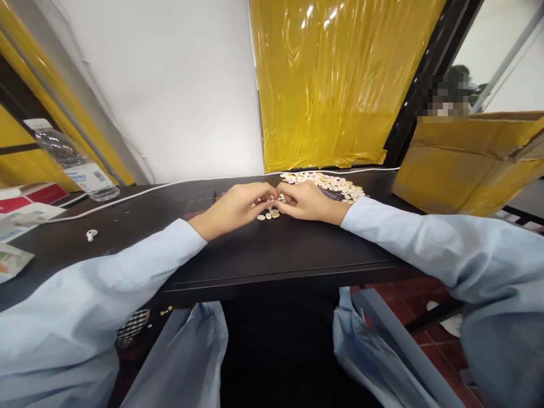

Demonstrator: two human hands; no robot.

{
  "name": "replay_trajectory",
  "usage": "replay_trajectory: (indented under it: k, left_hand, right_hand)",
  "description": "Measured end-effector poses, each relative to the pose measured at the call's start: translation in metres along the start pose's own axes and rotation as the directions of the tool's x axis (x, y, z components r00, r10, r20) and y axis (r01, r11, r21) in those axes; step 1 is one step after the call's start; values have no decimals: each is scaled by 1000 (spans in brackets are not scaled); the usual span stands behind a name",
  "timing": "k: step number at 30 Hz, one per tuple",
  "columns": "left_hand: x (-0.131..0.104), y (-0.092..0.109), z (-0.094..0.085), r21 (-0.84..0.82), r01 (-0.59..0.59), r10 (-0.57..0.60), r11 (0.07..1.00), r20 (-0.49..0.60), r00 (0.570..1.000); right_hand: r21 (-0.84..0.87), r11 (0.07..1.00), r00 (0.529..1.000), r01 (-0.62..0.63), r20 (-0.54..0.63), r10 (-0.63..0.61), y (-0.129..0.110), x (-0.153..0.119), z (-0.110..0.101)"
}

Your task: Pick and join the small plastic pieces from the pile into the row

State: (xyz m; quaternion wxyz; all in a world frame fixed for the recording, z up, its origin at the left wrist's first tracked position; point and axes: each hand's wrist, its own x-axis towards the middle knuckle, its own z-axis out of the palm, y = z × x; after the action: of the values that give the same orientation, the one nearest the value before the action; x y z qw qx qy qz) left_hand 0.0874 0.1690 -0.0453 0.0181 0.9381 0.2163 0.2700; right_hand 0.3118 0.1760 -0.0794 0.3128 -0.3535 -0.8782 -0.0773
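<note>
2 hands [243, 207] [306, 202] close together near small pale discs [268, 216].

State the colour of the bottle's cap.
The cap is white; it shows in the head view, at the left.

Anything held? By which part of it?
Can't tell: fingers of left hand and right hand meet, perhaps pinching something small, but that spot is too tiny and covered to read.

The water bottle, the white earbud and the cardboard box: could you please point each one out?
Water bottle [88, 177]: head view, on its label.
White earbud [90, 234]: head view, on its rounded head.
Cardboard box [450, 173]: head view, on its near side.
</note>
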Motion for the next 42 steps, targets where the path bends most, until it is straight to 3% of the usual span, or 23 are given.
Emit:
replay_trajectory:
  k: [7, 17, 32, 42]
  left_hand:
    - [0, 3, 0, -15, 40, -40, 999, -8, 999]
    - [0, 1, 4, -185, 113, -127, 976, -70, 989]
    - [0, 4, 2, -154, 118, -129, 981, -60, 990]
    - [-5, -11, 4, -247, 172, -207, 954, -127, 970]
  right_hand:
    - [-5, 999, 999, 48, -6, -48, 3, -1, 3]
    - [0, 998, 997, 69, -35, -69, 1, -1, 2]
    - [-22, 995, 993, 100, -56, -101, -2, 1, 8]
    - [5, 996, 993, 88, -84, -88, 1, -1, 6]
